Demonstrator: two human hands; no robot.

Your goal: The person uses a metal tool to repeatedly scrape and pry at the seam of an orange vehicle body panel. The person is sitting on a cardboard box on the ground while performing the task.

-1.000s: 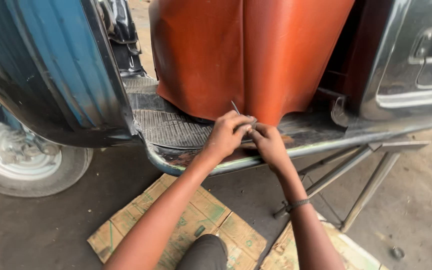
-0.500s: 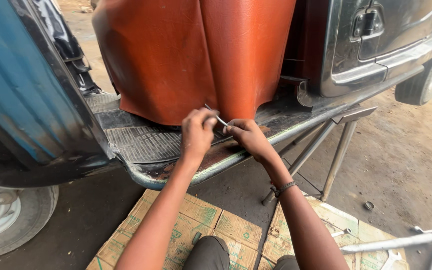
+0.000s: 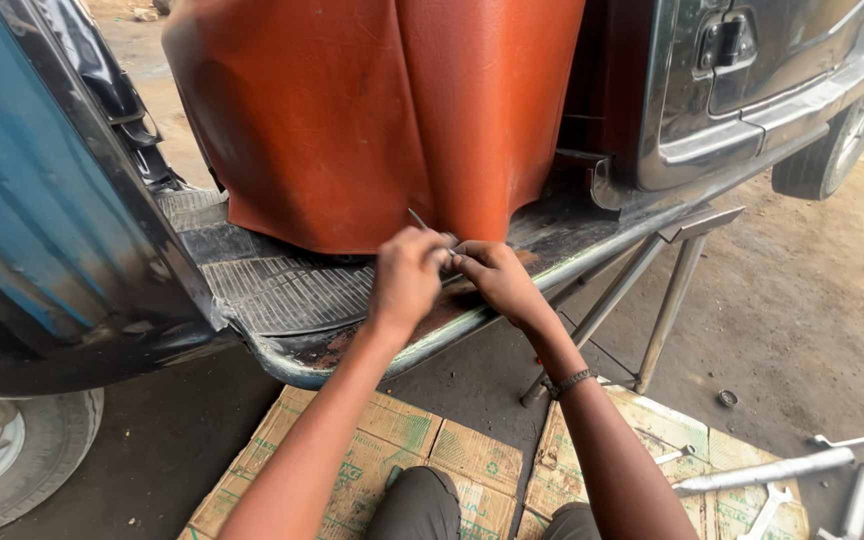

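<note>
Left hand (image 3: 407,275) pinches a thin metal rod (image 3: 419,219); right hand (image 3: 497,283) pinches the orange cover (image 3: 382,110) hem, mid-frame. Cover looks soft and floppy; grip its edge.

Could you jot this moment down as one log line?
left hand: grips thin metal tool | right hand: pinches at orange cover hem | floor mat beside

Tight working pocket at the foot of the seat cover

Both hands, left hand (image 3: 407,275) and right hand (image 3: 497,280), meet at the lower edge of the orange seat cover (image 3: 372,110), which walls off the space above and behind. The ribbed floor mat (image 3: 272,290) to the left lies open. The blue body panel (image 3: 42,200) closes the far left. Right of the hands, slanted metal stand legs (image 3: 672,290) cross the gap under the sill; tools (image 3: 852,480) litter the ground beyond.
</note>
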